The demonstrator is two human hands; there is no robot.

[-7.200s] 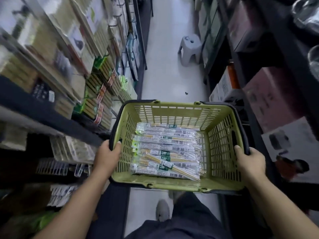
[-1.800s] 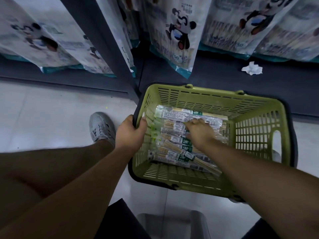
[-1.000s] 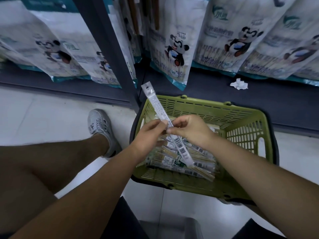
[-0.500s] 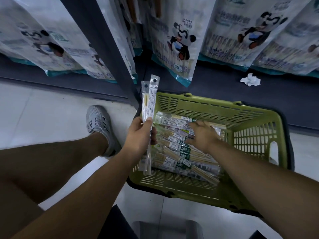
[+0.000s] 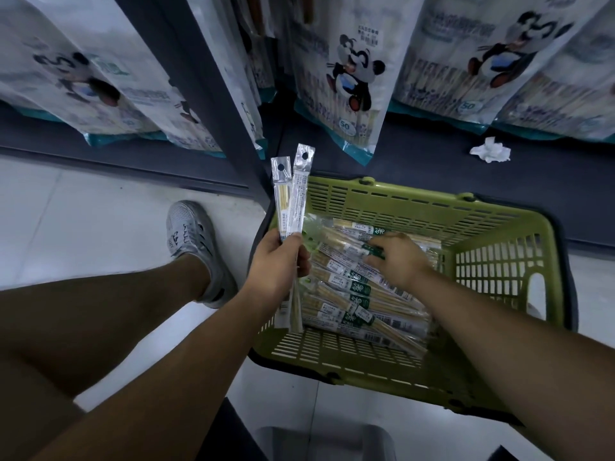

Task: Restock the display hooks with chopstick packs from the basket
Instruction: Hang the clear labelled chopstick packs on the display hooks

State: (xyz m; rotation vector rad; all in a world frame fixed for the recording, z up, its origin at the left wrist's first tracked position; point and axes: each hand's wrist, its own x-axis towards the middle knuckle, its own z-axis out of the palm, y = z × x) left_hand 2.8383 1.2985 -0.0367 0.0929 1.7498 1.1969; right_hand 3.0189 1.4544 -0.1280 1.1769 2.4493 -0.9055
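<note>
Two chopstick packs (image 5: 290,201) gripped mid-length in the left hand (image 5: 279,272) — probably light, stiff, slick-filmed, best pinched below the hang holes (image 5: 304,156); right hand (image 5: 397,261) on the pile (image 5: 359,296) in the basket (image 5: 399,195), grip unclear.

The floor (image 5: 100,214) is laid with pale, glossy tiles with thin joints between them. Along its far edge runs a low, dark shelf (image 5: 419,161), its front lip just above the tiles. A dark upright post (image 5: 203,81) rises from the shelf and splits the display into a left and a right bay. In both bays hang large white bags (image 5: 342,78) printed with cartoon pandas and edged in teal at the bottom, their lower ends close above the shelf. A crumpled piece of white paper (image 5: 491,153) lies on the shelf in the right bay. At the bottom edge sits a grey, blurred shape (image 5: 322,442) on the floor. The light is dim and cool.
</note>
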